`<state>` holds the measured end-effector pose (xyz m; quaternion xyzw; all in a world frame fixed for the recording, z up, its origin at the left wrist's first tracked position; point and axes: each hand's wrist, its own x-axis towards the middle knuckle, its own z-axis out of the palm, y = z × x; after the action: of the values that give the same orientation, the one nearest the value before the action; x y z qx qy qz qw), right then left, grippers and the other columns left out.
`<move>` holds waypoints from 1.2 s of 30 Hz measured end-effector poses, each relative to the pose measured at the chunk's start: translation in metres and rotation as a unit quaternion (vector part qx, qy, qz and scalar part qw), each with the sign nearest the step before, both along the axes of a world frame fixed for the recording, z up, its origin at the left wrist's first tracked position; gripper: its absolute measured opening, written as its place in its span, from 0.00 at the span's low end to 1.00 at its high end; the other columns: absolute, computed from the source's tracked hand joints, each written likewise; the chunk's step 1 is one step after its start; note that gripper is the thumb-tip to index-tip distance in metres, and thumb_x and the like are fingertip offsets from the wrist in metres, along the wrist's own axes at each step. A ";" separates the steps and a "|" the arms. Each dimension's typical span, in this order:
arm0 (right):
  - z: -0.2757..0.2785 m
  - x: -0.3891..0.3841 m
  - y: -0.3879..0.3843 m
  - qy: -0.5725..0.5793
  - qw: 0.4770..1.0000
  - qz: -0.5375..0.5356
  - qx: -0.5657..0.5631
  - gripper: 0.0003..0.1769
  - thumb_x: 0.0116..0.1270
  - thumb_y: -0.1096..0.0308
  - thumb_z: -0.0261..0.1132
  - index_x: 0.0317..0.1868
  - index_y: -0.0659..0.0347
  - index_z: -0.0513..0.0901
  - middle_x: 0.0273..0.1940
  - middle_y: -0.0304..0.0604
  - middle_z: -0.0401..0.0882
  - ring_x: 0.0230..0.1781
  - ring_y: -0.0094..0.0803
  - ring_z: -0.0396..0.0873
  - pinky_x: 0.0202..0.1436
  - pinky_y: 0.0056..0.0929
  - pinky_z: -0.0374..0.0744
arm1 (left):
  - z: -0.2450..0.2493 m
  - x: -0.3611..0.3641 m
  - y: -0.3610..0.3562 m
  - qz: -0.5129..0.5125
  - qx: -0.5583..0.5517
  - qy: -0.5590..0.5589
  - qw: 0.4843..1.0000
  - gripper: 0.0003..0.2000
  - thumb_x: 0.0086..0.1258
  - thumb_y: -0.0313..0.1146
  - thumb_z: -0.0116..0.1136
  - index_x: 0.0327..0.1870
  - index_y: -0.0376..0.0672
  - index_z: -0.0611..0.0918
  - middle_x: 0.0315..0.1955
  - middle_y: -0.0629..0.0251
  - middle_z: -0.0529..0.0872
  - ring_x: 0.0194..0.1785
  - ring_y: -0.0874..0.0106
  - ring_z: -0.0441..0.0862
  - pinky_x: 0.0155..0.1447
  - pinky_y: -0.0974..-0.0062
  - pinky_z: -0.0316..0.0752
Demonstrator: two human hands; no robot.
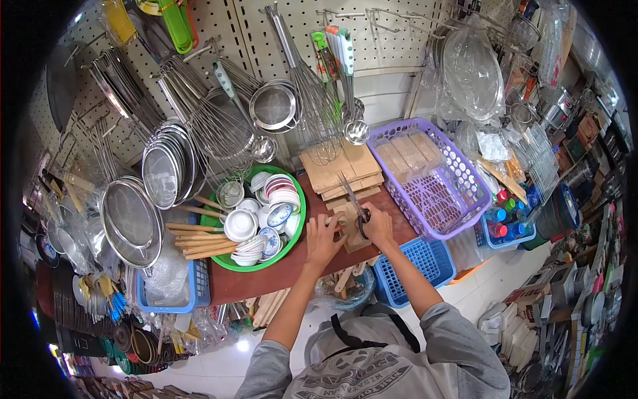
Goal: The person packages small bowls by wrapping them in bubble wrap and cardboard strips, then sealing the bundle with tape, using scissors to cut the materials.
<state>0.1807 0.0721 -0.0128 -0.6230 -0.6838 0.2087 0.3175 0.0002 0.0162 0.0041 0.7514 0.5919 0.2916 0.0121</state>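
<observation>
My right hand (379,225) grips a pair of scissors (354,201), whose blades point up and away over a stack of wooden cutting boards (340,167). My left hand (323,237) rests with fingers spread on a small wooden board (352,238) lying on the brown table (266,278), right beside the scissors. Both hands meet at the near edge of the board stack.
A green basin (290,245) of small ceramic bowls sits left of my hands. A purple basket (435,183) stands to the right, a blue crate (419,261) below it. Strainers (133,219), whisks (312,86) and ladles hang on the pegboard wall behind. Shelves of goods crowd both sides.
</observation>
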 end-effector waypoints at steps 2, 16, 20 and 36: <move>0.000 0.002 0.001 0.001 1.000 0.004 -0.005 0.13 0.57 0.70 0.66 0.44 0.51 0.81 0.29 0.49 0.84 0.35 0.54 0.83 0.39 0.49 0.78 | -0.002 0.001 0.002 -0.001 0.004 -0.013 1.000 0.33 0.49 0.39 0.77 0.60 0.54 0.75 0.45 0.59 0.70 0.47 0.57 0.68 0.51 0.60 0.65; -0.005 0.015 0.009 0.007 1.000 0.018 0.019 0.15 0.54 0.69 0.70 0.43 0.53 0.81 0.29 0.49 0.84 0.34 0.51 0.83 0.37 0.45 0.77 | 0.004 0.021 -0.005 0.039 0.008 -0.011 0.999 0.34 0.49 0.44 0.77 0.62 0.58 0.77 0.49 0.57 0.70 0.53 0.56 0.66 0.59 0.58 0.62; -0.001 0.018 0.010 0.042 0.998 0.036 0.005 0.14 0.57 0.70 0.67 0.45 0.51 0.82 0.30 0.52 0.84 0.36 0.55 0.83 0.40 0.51 0.77 | 0.004 0.026 -0.005 0.064 0.008 0.000 0.998 0.35 0.49 0.47 0.77 0.62 0.59 0.78 0.50 0.58 0.69 0.55 0.56 0.65 0.61 0.56 0.59; -0.016 0.032 0.022 0.065 0.994 0.085 -0.023 0.19 0.51 0.64 0.74 0.45 0.51 0.82 0.31 0.47 0.85 0.35 0.46 0.85 0.39 0.39 0.80 | 0.002 0.035 -0.002 0.062 -0.019 -0.015 0.998 0.37 0.45 0.41 0.79 0.62 0.59 0.76 0.51 0.51 0.67 0.54 0.52 0.65 0.59 0.56 0.64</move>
<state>0.2129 0.0943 -0.0288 -0.5550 -0.7070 0.2903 0.3284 0.0348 0.0146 0.0059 0.7081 0.6427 0.2920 0.0167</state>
